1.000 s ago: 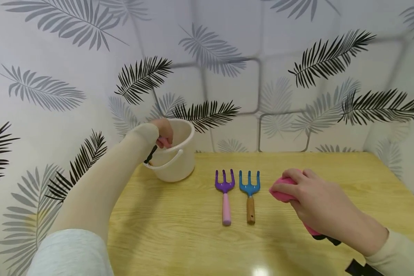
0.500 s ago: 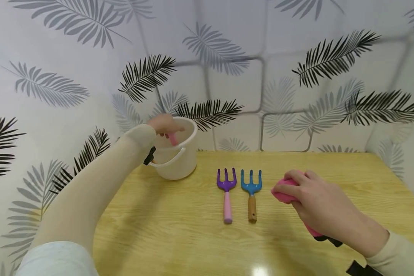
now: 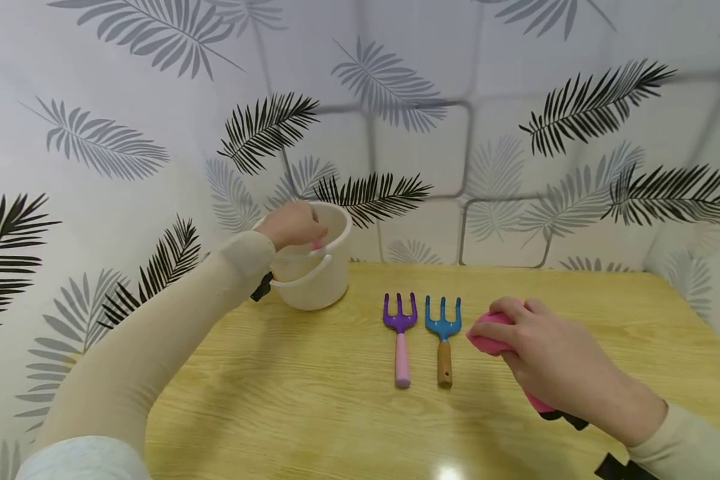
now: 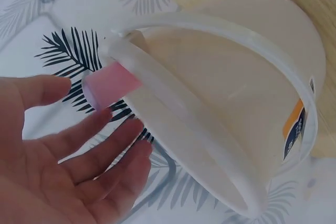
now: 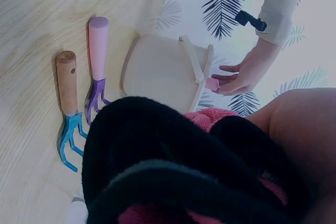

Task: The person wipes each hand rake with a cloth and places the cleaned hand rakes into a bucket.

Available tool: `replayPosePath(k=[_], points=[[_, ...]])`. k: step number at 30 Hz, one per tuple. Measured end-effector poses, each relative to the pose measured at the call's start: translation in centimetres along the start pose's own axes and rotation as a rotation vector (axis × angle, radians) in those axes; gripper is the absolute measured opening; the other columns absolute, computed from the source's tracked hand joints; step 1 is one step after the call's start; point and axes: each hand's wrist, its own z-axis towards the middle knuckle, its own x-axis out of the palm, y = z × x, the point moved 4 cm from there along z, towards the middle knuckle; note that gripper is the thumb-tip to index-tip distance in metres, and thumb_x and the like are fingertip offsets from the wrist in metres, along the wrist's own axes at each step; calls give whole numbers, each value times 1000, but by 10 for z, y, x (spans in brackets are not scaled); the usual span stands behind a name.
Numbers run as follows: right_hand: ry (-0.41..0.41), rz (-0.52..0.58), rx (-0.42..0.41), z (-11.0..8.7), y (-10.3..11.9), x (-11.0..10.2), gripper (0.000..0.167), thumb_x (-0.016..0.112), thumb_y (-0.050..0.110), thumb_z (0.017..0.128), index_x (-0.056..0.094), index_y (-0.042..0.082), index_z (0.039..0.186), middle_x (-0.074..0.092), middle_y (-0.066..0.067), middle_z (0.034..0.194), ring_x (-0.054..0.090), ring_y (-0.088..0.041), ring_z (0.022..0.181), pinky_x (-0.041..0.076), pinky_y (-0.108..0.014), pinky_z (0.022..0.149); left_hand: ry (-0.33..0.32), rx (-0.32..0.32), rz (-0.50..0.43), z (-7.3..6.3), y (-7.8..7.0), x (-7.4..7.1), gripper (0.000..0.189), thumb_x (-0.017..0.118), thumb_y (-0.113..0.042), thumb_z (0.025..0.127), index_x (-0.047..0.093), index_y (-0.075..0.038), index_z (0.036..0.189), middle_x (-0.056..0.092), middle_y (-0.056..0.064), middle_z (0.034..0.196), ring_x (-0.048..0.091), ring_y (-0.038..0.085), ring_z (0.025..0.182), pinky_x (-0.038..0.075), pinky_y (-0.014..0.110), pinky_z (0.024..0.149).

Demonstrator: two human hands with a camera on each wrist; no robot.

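My left hand [image 3: 293, 225] hovers at the mouth of a white bucket [image 3: 318, 283]. In the left wrist view its fingers are spread and relaxed. Just past the fingertips, a pink handle [image 4: 111, 85] sticks up over the bucket's rim; whatever it belongs to is hidden inside. My right hand [image 3: 555, 350] grips a bunched pink, fuzzy cloth item [image 3: 489, 335] with black edging above the table. Big black bands [image 5: 157, 156] of that item fill the right wrist view. Between the hands lie a purple hand fork [image 3: 401, 323] with a pink handle and a blue hand fork [image 3: 443, 327] with a brown handle.
Everything stands on a light wooden table [image 3: 312, 400]. Behind it rises a wall covering [image 3: 408, 153] with a leaf pattern, close to the bucket's back. The bucket's bail handle [image 3: 303, 277] hangs down on its front side.
My left hand held the pink handle at the bucket, lifted slightly, then let go, leaving it leaning on the rim. The right hand keeps its grip on the cloth item. The view shifted slightly.
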Motion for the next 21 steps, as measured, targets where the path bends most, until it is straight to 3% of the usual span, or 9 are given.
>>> replayPosePath(k=[3, 7, 11, 13, 17, 21], points=[[-3, -2, 1, -1, -1, 0, 39, 78, 2, 76, 75, 29, 104, 64, 0, 106, 58, -20, 85, 53, -35, 54, -49, -13, -30, 2, 0, -1, 31, 53, -30, 93, 72, -10, 79, 44, -4, 63, 39, 16, 61, 32, 30, 54], [1, -5, 8, -3, -2, 0, 39, 76, 1, 77, 75, 29, 104, 64, 1, 105, 59, -21, 86, 54, -38, 55, -202, -13, -75, -4, -6, -4, 25, 51, -31, 93, 65, -11, 85, 56, -2, 71, 48, 17, 67, 40, 31, 57], [24, 1, 29, -5, -3, 2, 37, 77, 3, 79, 75, 31, 104, 64, 1, 107, 60, -22, 88, 52, -36, 52, -371, 92, -113, -25, -30, 6, 25, 50, -29, 94, 65, -10, 99, 66, 4, 92, 60, 22, 85, 51, 39, 75], [33, 5, 32, -6, -3, 3, 37, 77, 4, 80, 75, 32, 105, 64, 2, 107, 60, -21, 89, 51, -35, 51, -397, 161, -91, -38, -49, 22, 26, 51, -30, 96, 67, -10, 101, 68, 4, 94, 62, 21, 86, 51, 39, 82], [31, 22, 23, -6, -4, 6, 38, 76, 5, 81, 74, 33, 105, 64, 3, 108, 60, -20, 88, 51, -35, 53, -288, 215, -15, -60, -83, 71, 28, 55, -35, 96, 70, -12, 104, 71, 1, 93, 63, 15, 78, 51, 33, 75], [8, 32, 7, -5, -2, 10, 38, 77, 5, 80, 74, 33, 106, 65, 4, 107, 59, -18, 85, 52, -35, 54, -50, 177, -9, -63, -97, 131, 27, 58, -39, 94, 68, -15, 86, 64, -4, 76, 56, 11, 66, 44, 27, 58]])
